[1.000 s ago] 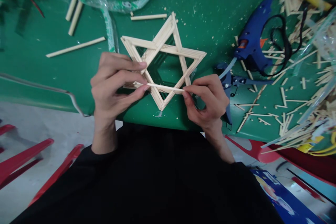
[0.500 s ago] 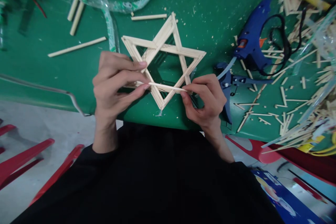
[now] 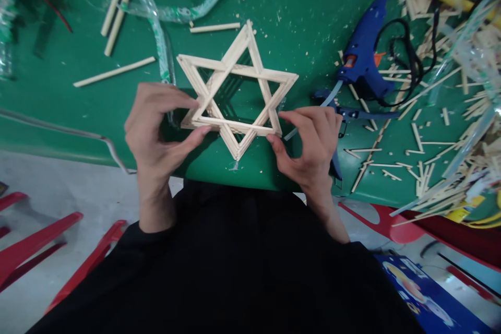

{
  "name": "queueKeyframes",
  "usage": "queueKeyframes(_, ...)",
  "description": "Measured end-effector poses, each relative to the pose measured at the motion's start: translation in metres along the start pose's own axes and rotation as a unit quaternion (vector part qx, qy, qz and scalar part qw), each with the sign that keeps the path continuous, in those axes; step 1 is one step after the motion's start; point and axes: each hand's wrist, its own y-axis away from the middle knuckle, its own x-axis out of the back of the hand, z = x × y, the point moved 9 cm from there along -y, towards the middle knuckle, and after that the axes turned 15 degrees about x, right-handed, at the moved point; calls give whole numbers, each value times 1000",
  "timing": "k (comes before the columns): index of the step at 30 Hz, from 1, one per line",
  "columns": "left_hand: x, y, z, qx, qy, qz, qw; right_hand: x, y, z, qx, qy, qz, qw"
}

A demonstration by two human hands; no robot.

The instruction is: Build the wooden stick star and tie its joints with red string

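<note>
A six-pointed star frame of thin wooden sticks (image 3: 229, 65) lies on the green table. My left hand (image 3: 156, 135) has its thumb and fingers around the star's lower left point, partly covering it. At the lower right point, my right hand (image 3: 307, 141) pinches the corner between thumb and forefinger. A thin stick (image 3: 235, 124) runs along the star's lower side between both hands, lying against the layers beneath. Under the right hand and just beyond it is a dark blue-handled cutter (image 3: 358, 114), partly hidden.
A blue glue gun (image 3: 362, 52) with a black cord lies to the right. Beyond it spread cut sticks (image 3: 425, 180) and scraps. Clear plastic wrapping (image 3: 160, 36) and longer sticks (image 3: 117, 15) lie at upper left. Red stools (image 3: 43, 240) stand below the green table edge.
The stick that was pinched between both hands now rests along the star's lower side. My left fingers have spread and shifted left to the star's corner; my right fingers remain at the other corner.
</note>
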Motion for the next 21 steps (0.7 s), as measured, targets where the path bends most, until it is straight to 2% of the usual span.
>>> queueKeyframes(6,2,7,-5,34,-21,0,999,-5,5,1,14,0,23,1000)
queueKeyframes(14,3,6,-4,38,-40,26,998,-2,4,-3,41,8,49,998)
queueKeyframes(21,-1,9,-7,64,-72,6,995,-3,7,0,38,2,62,997)
